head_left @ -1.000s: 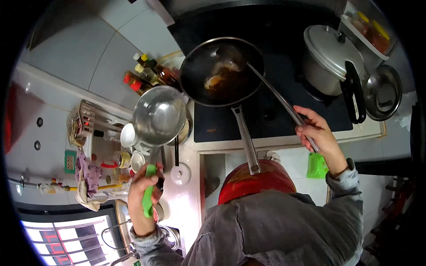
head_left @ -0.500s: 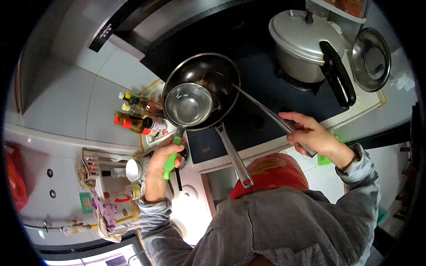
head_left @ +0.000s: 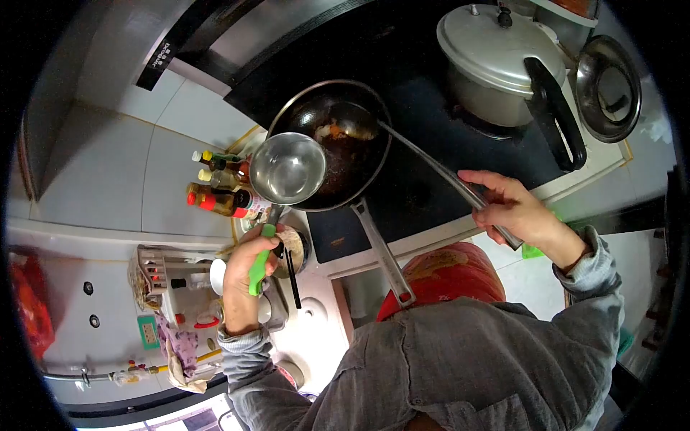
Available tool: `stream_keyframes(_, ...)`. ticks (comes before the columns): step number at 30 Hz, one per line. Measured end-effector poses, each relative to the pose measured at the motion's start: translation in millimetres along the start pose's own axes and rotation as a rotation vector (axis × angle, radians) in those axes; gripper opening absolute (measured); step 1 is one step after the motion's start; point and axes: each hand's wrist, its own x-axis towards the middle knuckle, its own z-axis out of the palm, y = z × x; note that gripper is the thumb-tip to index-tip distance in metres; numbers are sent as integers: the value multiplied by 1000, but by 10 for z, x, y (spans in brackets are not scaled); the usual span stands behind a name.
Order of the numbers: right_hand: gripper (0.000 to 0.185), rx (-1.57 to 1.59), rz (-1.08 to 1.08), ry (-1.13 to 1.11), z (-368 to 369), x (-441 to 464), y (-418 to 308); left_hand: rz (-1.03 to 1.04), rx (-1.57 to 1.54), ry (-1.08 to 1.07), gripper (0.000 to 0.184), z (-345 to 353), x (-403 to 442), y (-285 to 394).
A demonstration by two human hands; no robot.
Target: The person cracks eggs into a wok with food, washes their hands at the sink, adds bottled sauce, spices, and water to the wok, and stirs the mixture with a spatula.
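Observation:
My left hand [head_left: 248,266] is closed round the green handle of a steel water scoop [head_left: 287,169], whose round bowl hangs over the left rim of the wok [head_left: 352,190]. The scoop's inside looks shiny; I cannot tell how much liquid it holds. My right hand [head_left: 514,208] grips the metal handle of a long cooking ladle [head_left: 424,154], its rounded head down in the wok. Some brownish and orange residue shows in the wok beside that head. Below, the wok's handle [head_left: 384,258] points toward my body, with neither hand on it.
A pressure cooker [head_left: 496,72] stands on the black cooktop [head_left: 424,194], with a metal lid [head_left: 607,90] to its right. Sauce bottles [head_left: 219,201] crowd the wok's left. Black chopsticks [head_left: 293,280] rest by a bowl [head_left: 295,244] near my left hand.
The water scoop has shifted left with my left hand, uncovering more of the wok's inside and the bowl by the chopsticks. The ladle's head shows more clearly in the wok.

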Motion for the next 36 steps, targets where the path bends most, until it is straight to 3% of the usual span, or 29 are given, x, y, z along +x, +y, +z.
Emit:
stream_keyframes(4, 60, -100, -97, 43, 47, 94, 19, 23, 58, 56, 32, -10, -116, 47)
stream_keyframes(16, 59, -90, -123, 34, 79, 371, 158, 35, 86, 154, 32, -130, -260, 74)
stream_keyframes(28, 62, 288, 90, -229, 204, 290, 121, 46, 97, 173, 28, -256, -292, 66)
stream_keyframes(36, 66, 409, 258, -239, 313, 349, 36, 93, 131, 188, 31, -259, -315, 63)
